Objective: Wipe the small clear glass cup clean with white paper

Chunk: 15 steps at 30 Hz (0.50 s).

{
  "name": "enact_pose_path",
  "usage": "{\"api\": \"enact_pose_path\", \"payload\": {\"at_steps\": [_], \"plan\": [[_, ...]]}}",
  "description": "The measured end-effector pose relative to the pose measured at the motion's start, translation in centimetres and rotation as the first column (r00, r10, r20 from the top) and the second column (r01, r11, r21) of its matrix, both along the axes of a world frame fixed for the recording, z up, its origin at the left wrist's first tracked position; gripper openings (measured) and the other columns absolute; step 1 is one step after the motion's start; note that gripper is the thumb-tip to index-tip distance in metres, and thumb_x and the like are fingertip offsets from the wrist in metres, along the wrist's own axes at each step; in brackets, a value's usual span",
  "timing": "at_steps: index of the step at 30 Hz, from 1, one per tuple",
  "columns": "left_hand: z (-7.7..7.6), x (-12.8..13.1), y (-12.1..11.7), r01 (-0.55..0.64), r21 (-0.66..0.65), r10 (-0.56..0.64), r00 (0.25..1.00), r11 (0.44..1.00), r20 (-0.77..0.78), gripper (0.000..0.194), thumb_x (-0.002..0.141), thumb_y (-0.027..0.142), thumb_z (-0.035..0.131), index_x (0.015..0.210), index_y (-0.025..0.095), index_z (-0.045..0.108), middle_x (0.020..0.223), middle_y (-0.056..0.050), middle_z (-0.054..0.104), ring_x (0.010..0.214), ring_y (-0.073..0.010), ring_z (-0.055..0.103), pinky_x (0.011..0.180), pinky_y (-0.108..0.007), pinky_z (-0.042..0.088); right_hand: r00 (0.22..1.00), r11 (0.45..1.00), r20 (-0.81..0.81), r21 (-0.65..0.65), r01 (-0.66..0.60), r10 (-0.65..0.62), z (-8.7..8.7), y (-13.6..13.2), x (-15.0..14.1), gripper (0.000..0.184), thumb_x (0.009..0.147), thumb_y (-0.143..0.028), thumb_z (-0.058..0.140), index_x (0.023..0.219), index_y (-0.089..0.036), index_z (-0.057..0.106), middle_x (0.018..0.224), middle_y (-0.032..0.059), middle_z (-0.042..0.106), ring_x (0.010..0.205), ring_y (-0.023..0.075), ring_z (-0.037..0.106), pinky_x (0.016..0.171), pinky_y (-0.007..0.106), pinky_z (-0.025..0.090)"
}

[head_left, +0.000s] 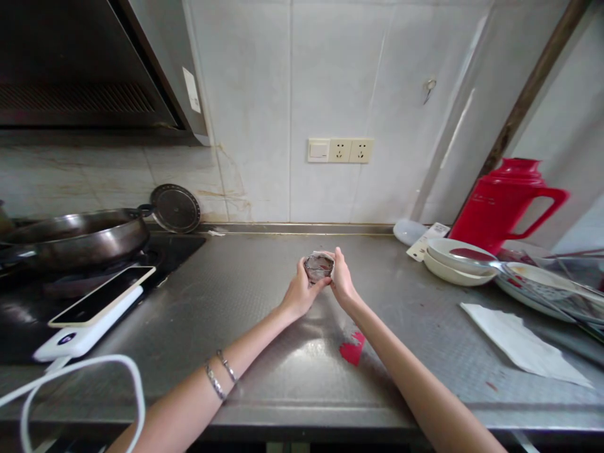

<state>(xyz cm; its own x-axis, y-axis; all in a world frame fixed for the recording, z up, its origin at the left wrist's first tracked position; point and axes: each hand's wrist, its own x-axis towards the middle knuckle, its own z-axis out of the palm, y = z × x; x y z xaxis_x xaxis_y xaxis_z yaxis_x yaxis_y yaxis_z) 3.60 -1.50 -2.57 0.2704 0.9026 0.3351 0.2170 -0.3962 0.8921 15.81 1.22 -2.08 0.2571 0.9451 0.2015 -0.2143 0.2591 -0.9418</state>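
Observation:
Between my two hands is a small round container (319,267), its dark, glossy, crinkled-looking top facing me. I cannot make out exactly what it is. My left hand (298,294) wraps its left side, with the thumb along the near edge. Against the right side presses my right hand (343,280), fingers pointing up and partly hidden. Both hands are over the middle of the steel counter (264,352). On the counter by my right forearm lies a torn red scrap (352,349).
To the left, a steel pan (89,236) sits on the black stove, with a phone (104,296) on a white power bank (89,330) in front. A red thermos (503,204), stacked bowls (460,261), plates and a white paper napkin (521,343) are at the right.

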Motion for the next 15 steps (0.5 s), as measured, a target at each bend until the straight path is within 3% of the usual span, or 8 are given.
{"api": "enact_pose_path", "payload": {"at_steps": [4, 9, 13, 15], "plan": [[0.1, -0.4, 0.2, 0.153, -0.029, -0.151, 0.987, 0.988, 0.057, 0.089, 0.082, 0.045, 0.057, 0.147, 0.016, 0.003, 0.119, -0.015, 0.061, 0.089, -0.0229, 0.066, 0.062, -0.028, 0.053, 0.999, 1.0, 0.021, 0.001, 0.026, -0.026, 0.5, 0.2, 1.0, 0.059, 0.08, -0.066, 0.036, 0.083, -0.019, 0.071, 0.079, 0.005, 0.073, 0.078, 0.0223, 0.067, 0.072, 0.031, 0.049], [0.5, -0.6, 0.6, 0.239, -0.057, -0.235, 0.969, 0.969, 0.071, 0.07, 0.081, 0.042, 0.06, 0.138, 0.022, 0.025, 0.113, -0.012, 0.063, 0.079, -0.0192, 0.067, 0.048, -0.02, 0.047, 0.998, 0.994, -0.045, -0.091, -0.052, 0.048, 1.6, 0.3, 2.0, 0.068, 0.078, -0.072, 0.033, 0.082, -0.016, 0.072, 0.07, 0.0089, 0.072, 0.07, 0.025, 0.067, 0.061, 0.033, 0.05], [0.6, -0.8, 1.3, 0.255, -0.141, -0.238, 0.963, 0.957, 0.127, 0.079, 0.069, 0.045, 0.073, 0.129, 0.018, 0.03, 0.099, -0.01, 0.066, 0.062, -0.0149, 0.063, 0.039, -0.018, 0.042, 0.978, 0.976, -0.114, -0.114, -0.188, 0.175, 2.2, -0.2, 1.7, 0.067, 0.082, -0.068, 0.032, 0.078, -0.014, 0.072, 0.069, 0.0105, 0.072, 0.072, 0.0253, 0.068, 0.062, 0.032, 0.052], [0.3, -0.9, 1.7, 0.293, -0.135, -0.268, 0.946, 0.946, 0.181, 0.083, 0.062, 0.043, 0.079, 0.126, 0.017, 0.034, 0.103, -0.012, 0.065, 0.067, -0.0161, 0.064, 0.038, -0.016, 0.042, 0.97, 0.967, -0.126, -0.121, -0.223, 0.208, 2.2, -0.6, 1.3, 0.066, 0.082, -0.067, 0.032, 0.077, -0.014, 0.072, 0.07, 0.0107, 0.072, 0.074, 0.0251, 0.068, 0.065, 0.032, 0.052]]}}
